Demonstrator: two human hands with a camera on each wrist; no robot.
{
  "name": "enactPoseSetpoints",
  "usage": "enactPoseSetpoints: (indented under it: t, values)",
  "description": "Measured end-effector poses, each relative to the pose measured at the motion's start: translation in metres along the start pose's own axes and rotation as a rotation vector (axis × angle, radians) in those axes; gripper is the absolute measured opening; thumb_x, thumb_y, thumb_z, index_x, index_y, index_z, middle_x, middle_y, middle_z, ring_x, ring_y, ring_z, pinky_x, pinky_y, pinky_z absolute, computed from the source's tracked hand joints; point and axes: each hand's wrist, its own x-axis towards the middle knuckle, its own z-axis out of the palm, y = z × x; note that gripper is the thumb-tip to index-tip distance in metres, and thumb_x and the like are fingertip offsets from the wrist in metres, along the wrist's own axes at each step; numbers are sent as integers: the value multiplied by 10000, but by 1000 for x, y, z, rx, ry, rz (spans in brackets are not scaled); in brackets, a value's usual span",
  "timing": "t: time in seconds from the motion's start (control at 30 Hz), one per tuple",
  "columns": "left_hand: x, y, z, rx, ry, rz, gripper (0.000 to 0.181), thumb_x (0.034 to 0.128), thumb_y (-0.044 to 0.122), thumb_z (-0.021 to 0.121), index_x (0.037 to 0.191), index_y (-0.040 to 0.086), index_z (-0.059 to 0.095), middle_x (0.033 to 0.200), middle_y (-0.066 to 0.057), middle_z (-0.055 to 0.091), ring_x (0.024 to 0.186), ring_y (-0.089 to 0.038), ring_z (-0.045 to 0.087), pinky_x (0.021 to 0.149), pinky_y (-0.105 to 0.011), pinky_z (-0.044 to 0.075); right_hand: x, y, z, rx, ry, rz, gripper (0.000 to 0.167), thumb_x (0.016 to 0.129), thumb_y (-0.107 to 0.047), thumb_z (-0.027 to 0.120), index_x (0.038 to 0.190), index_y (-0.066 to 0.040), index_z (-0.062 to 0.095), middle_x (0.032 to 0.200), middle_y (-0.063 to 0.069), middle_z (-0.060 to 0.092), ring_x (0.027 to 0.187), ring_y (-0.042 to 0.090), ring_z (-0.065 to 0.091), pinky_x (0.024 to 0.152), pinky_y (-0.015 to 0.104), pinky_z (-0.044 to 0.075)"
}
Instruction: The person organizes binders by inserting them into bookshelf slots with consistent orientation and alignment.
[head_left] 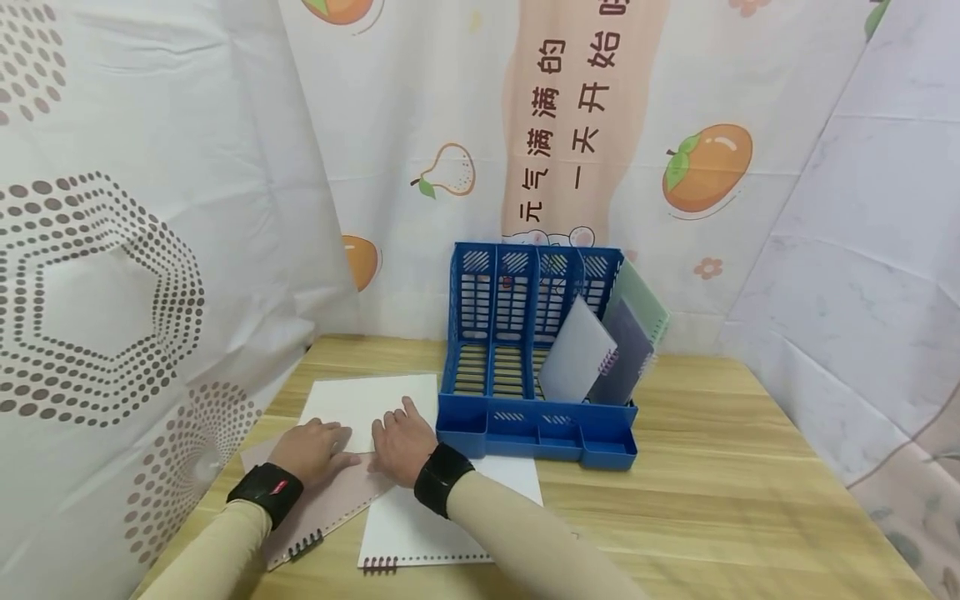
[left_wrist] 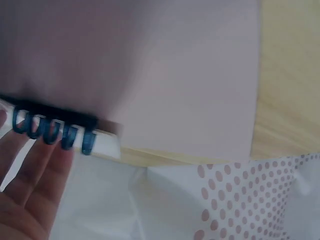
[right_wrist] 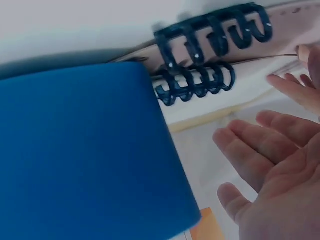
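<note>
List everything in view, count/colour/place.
Organizer: 1, blue, centre back of table
Purple-ringed notebook: 1, whitish, slanted in organizer
Dark notebook: 1, grey-purple, right of that one
Green notebook: 1, pale green, organizer's right side
Page or cover: 1, white, left of organizer, binding unclear
Black-ringed notebook: 1, pink, front left
Red-ringed notebook: 1, white, front centre
Table: 1, wood-toned, under everything
Printed cloth: piece count unclear, mostly white, behind and beside table
Wristbands: 2, black, one per wrist
Sleeves: 2, beige, both forearms
Hands: 2, bare; left hand and right hand at the white page's near edge
</note>
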Motion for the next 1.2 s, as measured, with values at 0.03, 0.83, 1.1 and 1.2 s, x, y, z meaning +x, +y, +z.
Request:
enactPoseSetpoints:
  t: [0.03, 0.83, 1.1, 1.2]
  values:
    - [0, 0, -1, -12, 14, 4, 518, 869, 534, 737, 1132, 88, 751, 1105, -120, 747, 1000, -368, 685, 848, -524, 545, 1, 0, 2, -16, -3, -4, 623, 979, -669, 515, 1342, -172, 615, 1189, -12, 702, 1174, 156, 637, 1197, 443, 281]
    - [-13, 10, -13, 27, 29, 171, 219, 939, 325, 729, 999, 126, 659, 702, 22, 547, 603, -184, 566, 581, -370, 497, 15, -9, 16, -98, -57, -125, 168, 994, -278, 683, 1137, -198, 644, 955, -68, 732, 961, 78, 700, 1146, 353, 364]
    - [-15, 12, -12, 47, 46, 146, 248, 915, 320, 749, 982, 101, 655, 691, 23, 513, 587, -176, 525, 569, -366, 480, 17, -19, 13, -168, -107, -202, 263, 984, -304, 697, 1231, -218, 663, 1078, -76, 730, 1004, 97, 711, 1111, 349, 413]
    - [-15, 13, -12, 31, 57, 122, 223, 903, 307, 765, 957, 116, 665, 695, 34, 541, 600, -170, 551, 588, -363, 495, 18, -20, 14, -161, -105, -192, 240, 999, -313, 668, 1219, -219, 648, 1057, -85, 711, 972, 99, 712, 1098, 352, 427]
